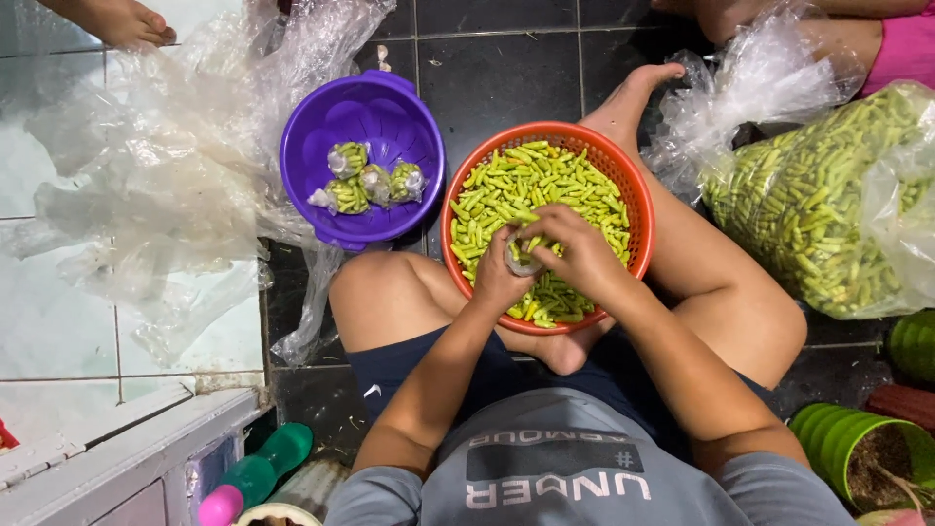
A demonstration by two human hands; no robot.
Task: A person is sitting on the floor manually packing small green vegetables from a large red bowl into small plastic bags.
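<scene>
— Hands first: where are they, taking the orange basket [638, 209] as the mark?

— Both are over its near half. The left hand [499, 278] and the right hand [577, 248] meet above the green chillies [506, 190] heaped inside it, and between them sits a small clear plastic bag [516, 261].

— How does the bag lie against the fingers?

— The left hand's fingers are curled around it from the near-left side, closed on it. The right hand's fingertips [534, 234] are pinched together at the bag's top edge, touching it. Most of the bag is hidden by the two hands, so I cannot tell which way it points or how its long axis runs.

— And the chillies in the basket?

— Long thin pods lying in every direction, no common axis. Too many to count.

— What else stands around the basket?

— Just to its left, touching or nearly so, is one purple bowl [312, 136] holding four small filled bags [375, 183], knotted and clustered near the bowl's middle. To the basket's right, well apart, lies one large clear sack of chillies [818, 209]. Far to the left of the basket a heap of crumpled clear plastic sheeting [146, 146] spreads over the floor. The basket itself rests between the person's folded legs on dark tiles.

— Other people?

— A bare foot [122, 19] at the far left beyond the bowl, and a pink-clad leg [901, 49] beyond the sack.
</scene>
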